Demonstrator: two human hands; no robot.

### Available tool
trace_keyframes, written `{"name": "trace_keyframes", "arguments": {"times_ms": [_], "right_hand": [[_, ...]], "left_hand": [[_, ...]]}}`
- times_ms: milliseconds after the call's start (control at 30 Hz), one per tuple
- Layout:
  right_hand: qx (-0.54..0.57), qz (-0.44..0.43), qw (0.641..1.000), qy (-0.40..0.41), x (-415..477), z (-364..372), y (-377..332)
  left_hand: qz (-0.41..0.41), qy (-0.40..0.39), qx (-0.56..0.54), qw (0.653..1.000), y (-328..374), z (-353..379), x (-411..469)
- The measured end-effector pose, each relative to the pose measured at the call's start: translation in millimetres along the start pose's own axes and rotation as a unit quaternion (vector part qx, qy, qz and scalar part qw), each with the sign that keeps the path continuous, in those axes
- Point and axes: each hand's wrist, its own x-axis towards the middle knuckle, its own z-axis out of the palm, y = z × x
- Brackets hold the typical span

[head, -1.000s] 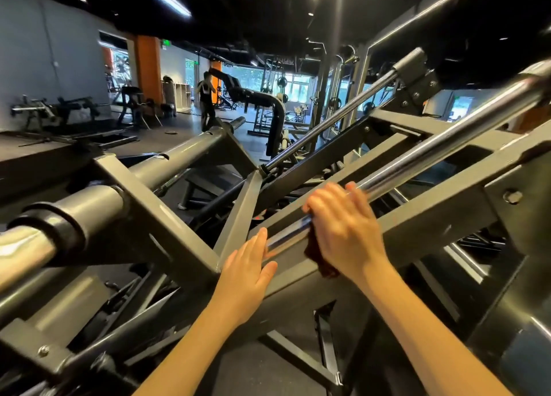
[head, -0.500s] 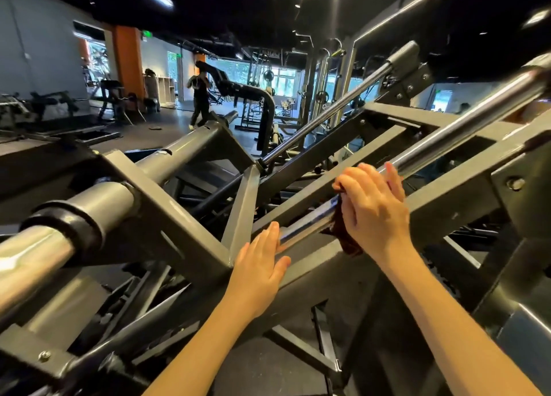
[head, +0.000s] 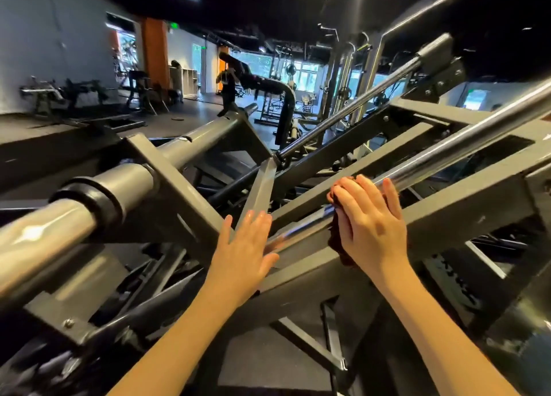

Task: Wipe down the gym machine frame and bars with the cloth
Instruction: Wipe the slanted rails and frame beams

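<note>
While our right hand [head: 372, 225] folds over the sloping chrome bar [head: 453, 154], its grip curls round the dark red cloth [head: 338, 246], which is bunched between palm and bar and hangs a little below it. Our left hand [head: 246, 246] lies flat, grip wide and holding nothing, fingers straight against the grey frame [head: 465, 213] just beside the bar's lower end. We see a thick grey sleeve [head: 125, 186] jutting off to our left, and far back a person [head: 228, 88] stands on the gym floor.
</note>
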Motion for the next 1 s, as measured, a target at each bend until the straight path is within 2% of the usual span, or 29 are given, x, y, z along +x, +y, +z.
{"name": "trace_keyframes", "arguments": {"times_ms": [100, 200, 267, 367, 500, 567, 633, 733, 800, 900, 1000], "right_hand": [[0.021, 0.089, 0.995, 0.026, -5, 17, -29], [0.045, 0.012, 0.997, -0.062, -21, 41, -85], [0.064, -0.046, 0.991, -0.11, -29, 49, -109], [0.064, -0.062, 0.989, -0.115, -19, 45, -94], [0.047, -0.001, 0.999, -0.018, 2, 22, -36], [0.042, 0.03, 0.999, 0.01, 2, 21, -33], [0.053, 0.032, 0.998, -0.006, -8, 32, -54], [0.055, -0.024, 0.993, -0.098, -29, 49, -93], [0.061, -0.058, 0.988, -0.128, -32, 53, -107], [0.072, -0.085, 0.984, -0.138, -20, 44, -93], [0.063, -0.029, 0.993, -0.093, -2, 28, -54]], "left_hand": [[-0.028, 0.024, 0.121, 0.992, -31, -3, -9], [-0.027, -0.028, 0.21, 0.977, -49, -3, -19], [-0.028, -0.03, 0.231, 0.972, -48, -4, -20], [-0.021, -0.023, 0.232, 0.972, -47, -3, -20], [-0.011, -0.006, 0.22, 0.975, -53, -3, -19], [-0.011, -0.012, 0.218, 0.976, -52, -1, -18], [-0.015, -0.01, 0.232, 0.973, -52, 1, -19], [-0.019, -0.023, 0.258, 0.966, -50, 2, -20], [-0.02, -0.011, 0.267, 0.963, -49, 3, -20], [-0.024, -0.009, 0.262, 0.965, -48, 2, -19], [-0.017, -0.02, 0.259, 0.965, -49, 0, -18]]}}
